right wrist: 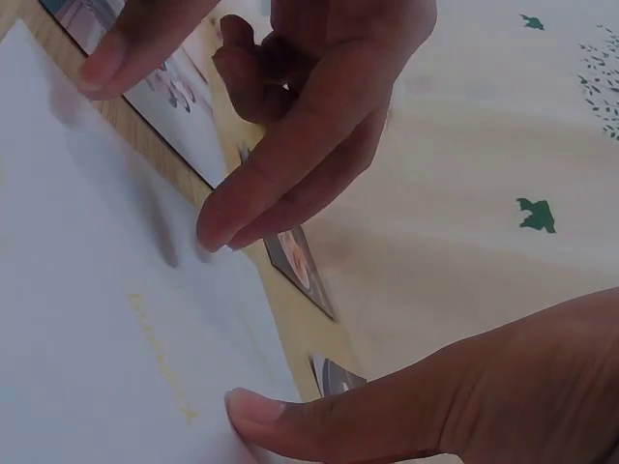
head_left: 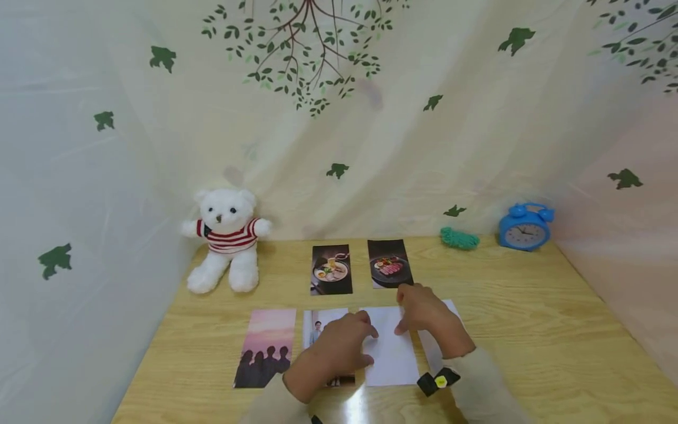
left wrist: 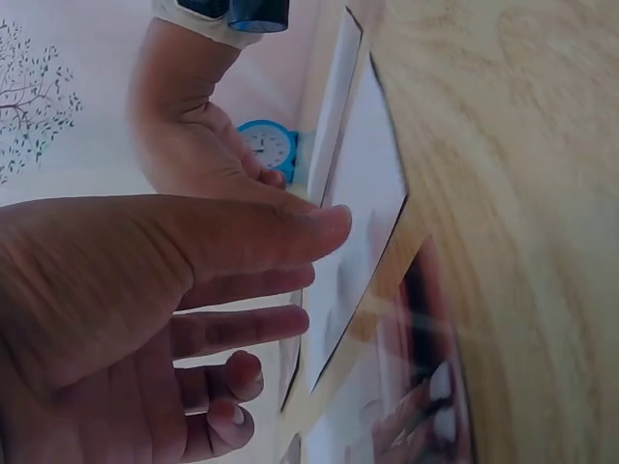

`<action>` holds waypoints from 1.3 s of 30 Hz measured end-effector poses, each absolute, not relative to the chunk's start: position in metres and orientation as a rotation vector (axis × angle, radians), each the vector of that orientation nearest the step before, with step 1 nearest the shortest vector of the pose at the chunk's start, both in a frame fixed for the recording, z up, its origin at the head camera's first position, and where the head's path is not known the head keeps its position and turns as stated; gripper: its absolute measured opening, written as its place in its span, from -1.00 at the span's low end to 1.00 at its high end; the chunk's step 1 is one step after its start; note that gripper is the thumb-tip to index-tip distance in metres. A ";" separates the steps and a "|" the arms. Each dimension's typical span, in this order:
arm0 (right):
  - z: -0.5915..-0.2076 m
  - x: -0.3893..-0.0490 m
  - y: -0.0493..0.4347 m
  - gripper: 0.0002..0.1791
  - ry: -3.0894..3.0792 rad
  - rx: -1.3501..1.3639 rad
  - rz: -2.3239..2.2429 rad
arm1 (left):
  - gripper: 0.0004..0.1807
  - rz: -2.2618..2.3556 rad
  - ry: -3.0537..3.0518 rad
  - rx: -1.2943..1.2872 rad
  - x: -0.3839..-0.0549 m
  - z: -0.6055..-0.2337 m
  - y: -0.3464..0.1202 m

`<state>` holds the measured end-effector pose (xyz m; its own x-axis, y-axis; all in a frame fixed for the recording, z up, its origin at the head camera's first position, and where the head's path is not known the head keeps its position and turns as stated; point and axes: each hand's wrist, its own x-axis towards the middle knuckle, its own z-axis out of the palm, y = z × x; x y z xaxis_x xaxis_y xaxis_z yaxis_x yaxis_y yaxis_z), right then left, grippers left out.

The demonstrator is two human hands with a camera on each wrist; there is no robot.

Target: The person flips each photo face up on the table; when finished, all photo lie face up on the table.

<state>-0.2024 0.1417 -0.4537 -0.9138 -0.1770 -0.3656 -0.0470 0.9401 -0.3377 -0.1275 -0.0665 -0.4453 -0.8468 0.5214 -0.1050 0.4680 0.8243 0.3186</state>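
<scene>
A white card (head_left: 392, 362) lies blank side up in the front row, with faint yellow writing visible in the right wrist view. My left hand (head_left: 339, 347) is over its left edge, thumb and fingers apart and relaxed, nothing between them. It partly covers a photo card (head_left: 314, 324) showing people. My right hand (head_left: 431, 312) is at the white card's upper right; its thumb (right wrist: 259, 408) touches the surface near the edge. Its other fingers are hidden in the right wrist view. Another white card (head_left: 430, 347) lies under the right wrist.
Left in the front row is a pink sunset photo (head_left: 265, 347). Behind lie a noodle-bowl photo (head_left: 331, 271) and a meat-dish photo (head_left: 391, 265). A white teddy bear (head_left: 228, 238) sits back left; green yarn (head_left: 459, 238) and a blue alarm clock (head_left: 524, 228) are back right.
</scene>
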 end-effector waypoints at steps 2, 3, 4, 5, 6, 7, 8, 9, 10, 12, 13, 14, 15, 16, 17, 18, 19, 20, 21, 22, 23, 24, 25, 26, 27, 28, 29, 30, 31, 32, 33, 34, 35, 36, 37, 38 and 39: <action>-0.454 -0.204 0.142 -0.31 2.698 -0.149 -0.483 | -0.55 0.341 2.820 0.803 -0.126 -0.449 -0.061; -0.455 -0.205 0.142 -0.32 2.701 -0.145 -0.499 | -0.55 0.310 2.822 0.810 -0.125 -0.451 -0.060; -0.455 -0.206 0.142 -0.33 2.705 -0.142 -0.512 | -0.56 0.288 2.828 0.813 -0.125 -0.452 -0.059; -0.456 -0.207 0.142 -0.34 2.711 -0.142 -0.520 | -0.56 0.268 2.834 0.814 -0.125 -0.453 -0.058; -0.456 -0.207 0.142 -0.35 2.717 -0.140 -0.529 | -0.57 0.260 2.838 0.817 -0.125 -0.454 -0.057; -0.456 -0.207 0.142 -0.35 2.723 -0.142 -0.536 | -0.58 0.254 2.838 0.819 -0.125 -0.455 -0.057; -0.457 -0.207 0.143 -0.36 2.728 -0.143 -0.544 | -0.58 0.255 2.837 0.818 -0.124 -0.455 -0.057; -0.456 -0.207 0.143 -0.37 2.728 -0.146 -0.550 | -0.59 0.258 2.835 0.816 -0.124 -0.455 -0.056; -0.456 -0.207 0.143 -0.38 2.727 -0.153 -0.560 | -0.59 0.267 2.833 0.811 -0.125 -0.455 -0.056; -0.456 -0.208 0.145 -0.39 2.721 -0.171 -0.609 | -0.58 0.284 2.824 0.803 -0.125 -0.455 -0.056; -0.456 -0.209 0.147 -0.41 2.716 -0.181 -0.648 | -0.57 0.289 2.820 0.800 -0.125 -0.455 -0.056; -0.456 -0.209 0.148 -0.42 2.706 -0.199 -0.693 | -0.57 0.297 2.816 0.798 -0.125 -0.455 -0.056; -0.456 -0.210 0.150 -0.45 2.694 -0.217 -0.741 | -0.56 0.300 2.813 0.798 -0.125 -0.454 -0.055; -0.455 -0.210 0.152 -0.49 2.676 -0.234 -0.796 | -0.56 0.307 2.810 0.795 -0.125 -0.454 -0.055; -0.455 -0.211 0.154 -0.54 2.643 -0.242 -0.869 | -0.56 0.318 2.811 0.790 -0.125 -0.454 -0.055; -0.453 -0.211 0.156 -0.59 2.596 -0.253 -0.953 | -0.55 0.331 2.813 0.781 -0.125 -0.454 -0.054; -0.451 -0.212 0.157 -0.63 2.539 -0.263 -1.044 | -0.54 0.351 2.816 0.770 -0.125 -0.454 -0.054; -0.449 -0.212 0.158 -0.65 2.479 -0.278 -1.128 | -0.52 0.377 2.817 0.754 -0.125 -0.454 -0.054; -0.448 -0.212 0.159 -0.65 2.419 -0.283 -1.211 | -0.49 0.406 2.820 0.737 -0.125 -0.455 -0.053; -0.445 -0.212 0.159 -0.62 2.358 -0.288 -1.289 | -0.44 0.448 2.819 0.714 -0.124 -0.456 -0.052; -0.443 -0.212 0.159 -0.58 2.298 -0.291 -1.366 | -0.39 0.503 2.817 0.687 -0.124 -0.456 -0.052; -0.441 -0.212 0.158 -0.55 2.258 -0.303 -1.421 | -0.33 0.564 2.816 0.657 -0.124 -0.457 -0.051; -0.439 -0.211 0.156 -0.53 2.237 -0.310 -1.464 | -0.28 0.630 2.810 0.624 -0.124 -0.458 -0.050; -0.437 -0.209 0.155 -0.52 2.225 -0.324 -1.498 | -0.25 0.705 2.800 0.586 -0.125 -0.458 -0.049; -0.435 -0.208 0.153 -0.53 2.216 -0.330 -1.529 | -0.23 0.781 2.788 0.553 -0.125 -0.458 -0.049; -0.433 -0.206 0.151 -0.54 2.213 -0.340 -1.550 | -0.23 0.866 2.771 0.521 -0.126 -0.457 -0.048; -0.430 -0.204 0.149 -0.55 2.212 -0.352 -1.568 | -0.26 0.949 2.751 0.495 -0.127 -0.456 -0.049; -0.428 -0.202 0.147 -0.56 2.215 -0.375 -1.571 | -0.31 1.026 2.724 0.471 -0.127 -0.455 -0.049; -0.425 -0.200 0.146 -0.57 2.220 -0.399 -1.563 | -0.40 1.104 2.690 0.453 -0.128 -0.453 -0.050; -0.423 -0.198 0.145 -0.59 2.226 -0.427 -1.545 | -0.49 1.169 2.662 0.439 -0.129 -0.451 -0.051; -0.422 -0.196 0.144 -0.61 2.239 -0.454 -1.515 | -0.56 1.218 2.641 0.431 -0.130 -0.448 -0.053; -0.420 -0.195 0.144 -0.62 2.252 -0.487 -1.482 | -0.61 1.255 2.630 0.422 -0.130 -0.445 -0.054; -0.420 -0.194 0.144 -0.64 2.259 -0.519 -1.451 | -0.61 1.280 2.621 0.412 -0.130 -0.442 -0.056; -0.420 -0.193 0.144 -0.64 2.266 -0.550 -1.417 | -0.60 1.301 2.614 0.403 -0.130 -0.440 -0.058; -0.421 -0.192 0.143 -0.65 2.270 -0.571 -1.385 | -0.57 1.307 2.615 0.399 -0.129 -0.438 -0.059; -0.422 -0.192 0.143 -0.66 2.280 -0.592 -1.352 | -0.54 1.291 2.628 0.395 -0.129 -0.437 -0.061; -0.424 -0.192 0.143 -0.67 2.283 -0.607 -1.326 | -0.52 1.272 2.639 0.388 -0.129 -0.437 -0.062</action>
